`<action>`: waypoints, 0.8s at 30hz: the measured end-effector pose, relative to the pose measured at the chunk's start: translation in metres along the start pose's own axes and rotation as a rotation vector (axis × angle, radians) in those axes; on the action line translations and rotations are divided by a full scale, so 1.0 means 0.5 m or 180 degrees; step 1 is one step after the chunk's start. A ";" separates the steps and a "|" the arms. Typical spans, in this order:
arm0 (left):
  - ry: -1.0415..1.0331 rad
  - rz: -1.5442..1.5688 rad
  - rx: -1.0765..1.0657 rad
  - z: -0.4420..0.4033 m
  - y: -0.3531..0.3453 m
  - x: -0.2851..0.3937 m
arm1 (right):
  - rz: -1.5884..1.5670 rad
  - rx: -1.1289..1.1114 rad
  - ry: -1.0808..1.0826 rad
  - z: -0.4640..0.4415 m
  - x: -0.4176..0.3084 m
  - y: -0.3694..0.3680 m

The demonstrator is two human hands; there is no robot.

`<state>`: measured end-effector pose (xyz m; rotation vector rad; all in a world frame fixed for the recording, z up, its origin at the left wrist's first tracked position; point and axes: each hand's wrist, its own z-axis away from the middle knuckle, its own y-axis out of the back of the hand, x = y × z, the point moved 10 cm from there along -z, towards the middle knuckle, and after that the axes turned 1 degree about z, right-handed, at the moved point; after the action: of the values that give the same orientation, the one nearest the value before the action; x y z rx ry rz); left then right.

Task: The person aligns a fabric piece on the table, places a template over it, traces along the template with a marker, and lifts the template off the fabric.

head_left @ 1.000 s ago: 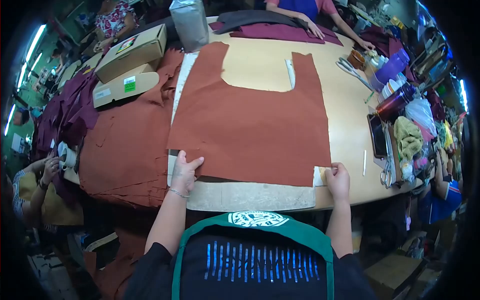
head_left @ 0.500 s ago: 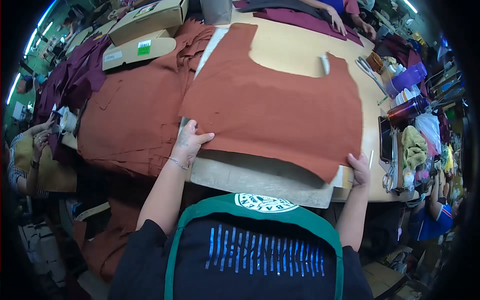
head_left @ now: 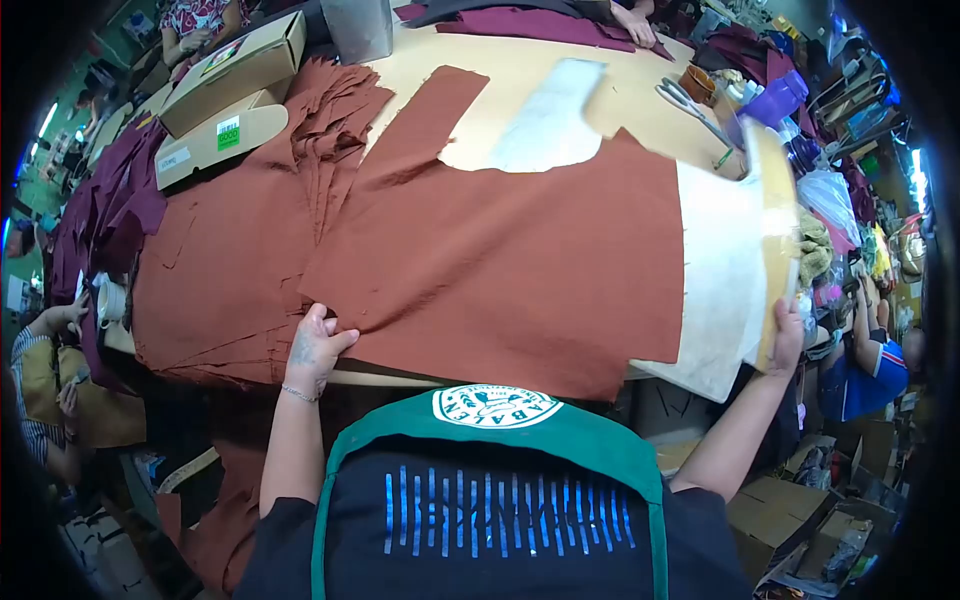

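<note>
A rust-brown cut cloth piece, with a curved neckline and a strap-like extension, lies across the front of the table. My left hand pinches its lower left edge, and creases run from there. Partly under the cloth is a white pattern board with a tan strip along its right edge; another white part of it shows in the neckline. My right hand is closed on the lower end of that tan edge. The board's middle is hidden by the cloth.
Left of me lies a pile of rust-brown cloth pieces, with cardboard boxes on it. Scissors, a purple container and bags crowd the right side. Other people's hands are at the far edge, near maroon cloth.
My right hand has moved right with the pattern board, which now sticks out well beyond the cloth. My left hand still holds the cloth's edge. The view has shifted, and the cloth has become creased.
</note>
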<state>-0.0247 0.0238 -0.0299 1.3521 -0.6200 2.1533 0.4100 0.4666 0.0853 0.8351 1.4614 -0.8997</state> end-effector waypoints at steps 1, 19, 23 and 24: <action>-0.0022 0.0018 0.0030 0.002 0.007 -0.006 | 0.0062 0.0022 0.0153 -0.016 -0.018 0.011; -0.2773 -0.4111 0.1095 0.117 -0.156 0.204 | -0.0212 0.0114 0.1408 -0.168 -0.151 -0.139; -0.2287 -0.4851 -0.1214 0.076 -0.388 0.077 | -0.0134 0.0294 0.1706 -0.152 -0.179 -0.168; -0.2256 -0.4797 -0.1445 0.058 -0.417 0.040 | 0.0001 0.0448 0.1778 -0.145 -0.187 -0.165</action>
<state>0.1209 0.1683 0.0218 1.4838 -0.1267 0.3163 0.3112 0.4942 0.1867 1.2607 1.8879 -0.8098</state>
